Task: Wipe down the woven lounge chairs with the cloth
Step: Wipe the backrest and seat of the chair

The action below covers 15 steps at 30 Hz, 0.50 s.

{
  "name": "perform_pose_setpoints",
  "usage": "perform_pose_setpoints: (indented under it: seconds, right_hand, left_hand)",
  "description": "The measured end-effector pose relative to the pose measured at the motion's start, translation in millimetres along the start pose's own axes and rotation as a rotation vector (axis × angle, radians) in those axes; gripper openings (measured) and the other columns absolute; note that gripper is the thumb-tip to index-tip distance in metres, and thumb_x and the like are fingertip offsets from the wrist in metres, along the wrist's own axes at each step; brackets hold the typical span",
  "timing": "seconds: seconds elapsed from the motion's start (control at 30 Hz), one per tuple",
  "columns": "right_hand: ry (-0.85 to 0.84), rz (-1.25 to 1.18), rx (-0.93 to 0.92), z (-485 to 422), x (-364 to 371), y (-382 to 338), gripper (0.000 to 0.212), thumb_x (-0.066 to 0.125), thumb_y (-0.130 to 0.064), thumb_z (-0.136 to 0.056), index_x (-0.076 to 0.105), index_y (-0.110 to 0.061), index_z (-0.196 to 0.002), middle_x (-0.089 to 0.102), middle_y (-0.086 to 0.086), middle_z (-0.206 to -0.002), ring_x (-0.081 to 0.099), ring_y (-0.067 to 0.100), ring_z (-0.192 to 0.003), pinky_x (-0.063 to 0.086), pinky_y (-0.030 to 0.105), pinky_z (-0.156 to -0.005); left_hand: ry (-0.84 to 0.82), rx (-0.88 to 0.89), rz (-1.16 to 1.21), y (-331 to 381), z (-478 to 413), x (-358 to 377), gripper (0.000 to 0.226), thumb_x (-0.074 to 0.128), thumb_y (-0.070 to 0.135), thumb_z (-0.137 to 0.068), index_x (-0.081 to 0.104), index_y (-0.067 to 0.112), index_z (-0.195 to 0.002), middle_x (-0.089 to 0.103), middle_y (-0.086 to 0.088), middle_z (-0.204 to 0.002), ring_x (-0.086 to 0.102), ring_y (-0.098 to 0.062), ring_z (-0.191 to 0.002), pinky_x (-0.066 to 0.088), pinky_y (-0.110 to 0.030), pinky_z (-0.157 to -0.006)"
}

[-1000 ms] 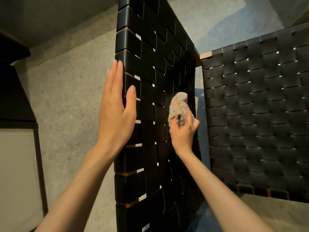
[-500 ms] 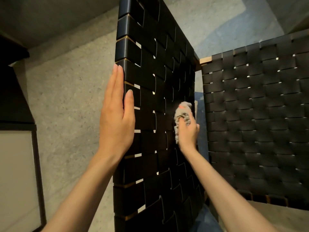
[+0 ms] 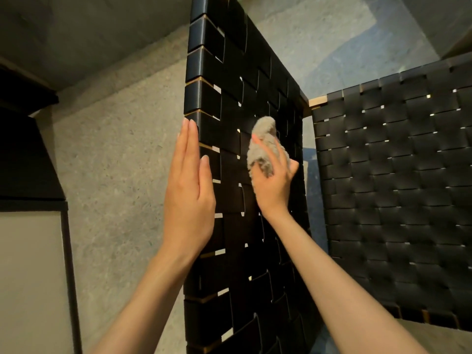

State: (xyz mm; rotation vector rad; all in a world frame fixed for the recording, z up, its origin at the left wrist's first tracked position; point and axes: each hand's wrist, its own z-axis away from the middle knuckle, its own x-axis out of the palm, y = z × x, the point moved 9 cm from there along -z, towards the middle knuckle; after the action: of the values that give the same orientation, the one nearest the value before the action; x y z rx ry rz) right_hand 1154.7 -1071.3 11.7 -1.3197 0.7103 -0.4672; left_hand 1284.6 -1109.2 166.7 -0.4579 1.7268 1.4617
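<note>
Holding the cloth, the right hand presses the woven chair.

Lounge-type rm: black woven chairs, speckled concrete floor, dark cabinet.

My left hand lies flat, fingers straight, against the edge of the black woven chair panel. My right hand grips the fluffy beige cloth and presses it to the weave. A second woven panel stands to the right.
</note>
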Motion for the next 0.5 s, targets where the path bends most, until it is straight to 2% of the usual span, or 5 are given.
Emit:
perform_pose_setpoints:
  seconds: [0.1,0.2,0.3,0.47,0.5]
  right_hand:
    - [-0.011,0.155,0.360,-8.5,-21.0,90.9,0.040,0.052,-0.021,-0.095,0.048,-0.023,-0.135,0.043,0.009,-0.142,0.034,0.026,-0.128,0.019,0.022,-0.093]
    - [-0.084,0.231,0.646,-10.1,-38.2,156.7,0.044,0.036,-0.029,-0.101,0.040,-0.015,-0.143,0.041,0.009,-0.146,0.034,0.029,-0.133,0.018,0.033,-0.106]
    - [-0.011,0.188,0.869,-4.2,-49.1,179.5,0.044,0.034,-0.029,-0.103,0.038,-0.009,-0.142,0.043,0.015,-0.143,0.035,0.029,-0.134,0.020,0.033,-0.109]
    - [0.059,-0.075,0.559,-12.1,-27.3,90.5,0.025,0.046,-0.023,-0.099,0.058,-0.020,-0.121,0.061,0.004,-0.101,0.054,0.029,-0.113,0.045,0.021,-0.089]
    - [0.031,-0.129,0.475,-12.8,-19.7,63.6,0.022,0.048,-0.024,-0.098,0.060,-0.023,-0.116,0.060,0.005,-0.098,0.056,0.031,-0.108,0.049,0.027,-0.088]
  left_hand:
    - [-0.001,0.003,-0.003,-0.6,0.2,0.2,0.049,0.031,0.017,-0.103,0.015,0.020,-0.150,0.013,0.010,-0.158,0.008,0.009,-0.141,0.007,-0.009,-0.113]
    - [0.004,0.013,0.010,-1.3,-0.5,-0.4,0.049,0.031,0.016,-0.103,0.017,0.018,-0.150,0.014,0.010,-0.157,0.008,0.008,-0.141,0.007,-0.008,-0.112]
    - [0.002,0.014,0.032,-2.2,-1.3,0.2,0.049,0.031,0.015,-0.103,0.018,0.017,-0.150,0.015,0.008,-0.157,0.010,0.007,-0.141,0.008,-0.009,-0.113]
    - [0.011,0.003,0.099,-3.1,-1.6,-1.9,0.047,0.033,0.016,-0.103,0.021,0.018,-0.149,0.019,0.008,-0.156,0.013,0.007,-0.141,0.012,-0.013,-0.114]
    - [0.016,-0.006,0.127,-3.8,-1.8,-2.5,0.047,0.033,0.015,-0.103,0.023,0.018,-0.148,0.020,0.008,-0.156,0.015,0.007,-0.140,0.013,-0.013,-0.114]
